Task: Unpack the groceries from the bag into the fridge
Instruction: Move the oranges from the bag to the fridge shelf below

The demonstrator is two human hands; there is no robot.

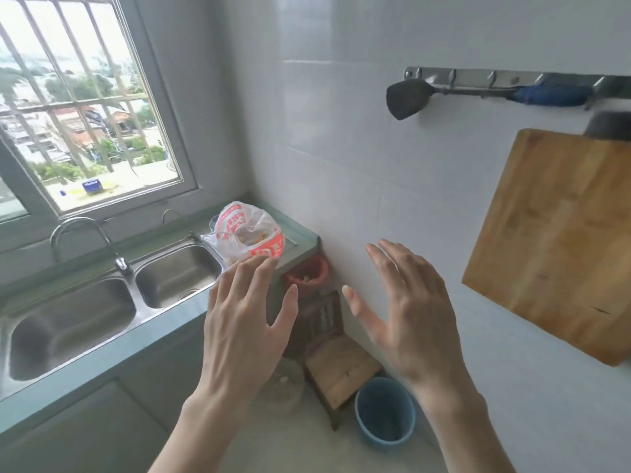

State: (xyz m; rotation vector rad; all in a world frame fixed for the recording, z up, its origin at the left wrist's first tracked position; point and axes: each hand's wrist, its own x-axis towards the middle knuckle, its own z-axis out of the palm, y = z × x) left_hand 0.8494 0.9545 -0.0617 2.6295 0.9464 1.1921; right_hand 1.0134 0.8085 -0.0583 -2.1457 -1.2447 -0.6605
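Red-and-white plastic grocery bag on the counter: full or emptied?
Not emptied: the translucent red-and-white plastic grocery bag bulges, with yellowish items showing through. Both hands, left and right, are open and hold nothing.

Both forearms bare, rising from the bottom edge and reaching forward side by side, well apart. Left hand (244, 331) raised with its back to the camera, fingers straight and slightly spread, pointing up and a little right, thumb splayed out to the right. Nothing gripped. Right hand (415, 314) raised at about the same height, turned more edge-on with palm facing left, fingers straight and close together, tilted up and to the left, thumb stretched out leftward toward the other hand. Nothing gripped here either. Thumbs near each other but not touching. Wrists straight, in line with the forearms.
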